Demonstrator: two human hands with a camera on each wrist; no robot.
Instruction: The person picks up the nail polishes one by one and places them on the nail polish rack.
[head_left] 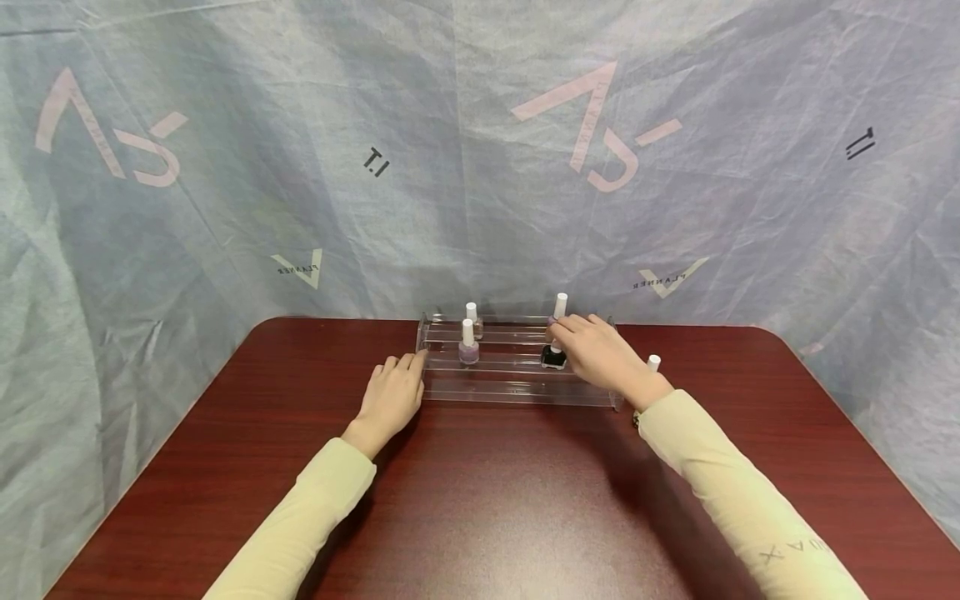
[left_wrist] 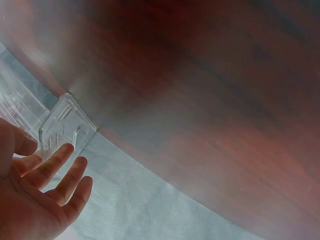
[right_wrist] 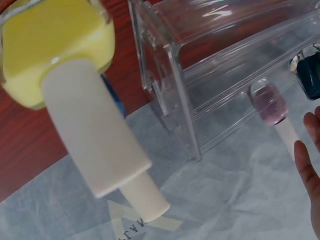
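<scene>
A clear stepped display rack (head_left: 517,392) stands at the back of the table and holds several white-capped nail polish bottles. My left hand (head_left: 393,392) rests against the rack's left end panel (left_wrist: 67,125), its fingers extended along it. On the middle step, my right hand (head_left: 603,354) pinches the white cap of a dark nail polish bottle (head_left: 553,358), seen as dark teal in the right wrist view. Behind it stands a pinkish-lilac bottle (right_wrist: 270,102), partly hidden by the fingers. Toward the left, a lilac bottle (head_left: 468,352) stands in front of another bottle (head_left: 471,312).
Right of the rack, a yellow nail polish bottle (right_wrist: 55,50) looms close in the right wrist view, with something blue (right_wrist: 114,95) behind it. The right forearm partly hides a white cap (head_left: 654,363) there. A grey printed cloth (head_left: 480,167) hangs behind the reddish-brown table (head_left: 480,500).
</scene>
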